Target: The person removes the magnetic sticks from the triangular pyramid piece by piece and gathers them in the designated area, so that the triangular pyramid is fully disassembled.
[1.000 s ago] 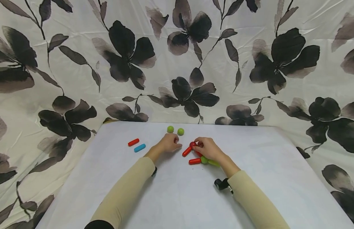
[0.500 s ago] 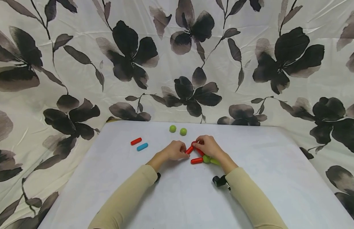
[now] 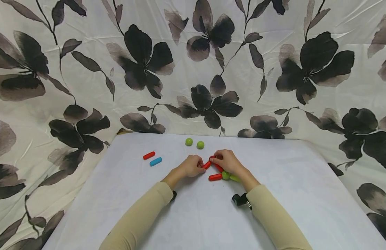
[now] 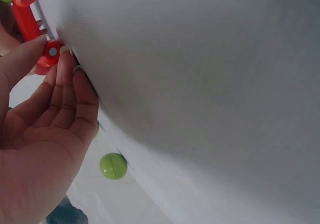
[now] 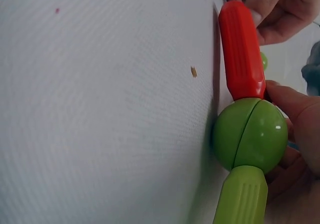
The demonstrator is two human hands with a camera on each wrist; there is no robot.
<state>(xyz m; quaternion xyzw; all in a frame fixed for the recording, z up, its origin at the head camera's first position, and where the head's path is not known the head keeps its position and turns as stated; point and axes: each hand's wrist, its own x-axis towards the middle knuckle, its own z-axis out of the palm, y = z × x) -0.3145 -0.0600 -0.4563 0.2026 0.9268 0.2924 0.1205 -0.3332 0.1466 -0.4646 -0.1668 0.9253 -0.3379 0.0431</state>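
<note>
In the head view, my left hand pinches a short red toy rod between thumb and fingers. The left wrist view shows the rod's end, with a pale disc in it. My right hand holds a red ball at the rod's other end, partly hidden by the fingers. A second red rod runs from beneath that hand to a green ball. Joined to this ball are another red rod and a lime green rod.
Two loose green balls lie near the back edge of the white table. A loose red rod and a blue rod lie left of the hands. A floral cloth hangs behind the table.
My left hand has moved right and slightly nearer, and now pinches the red rod beside the red ball. My right hand stays at the ball. The head view has shifted slightly.
</note>
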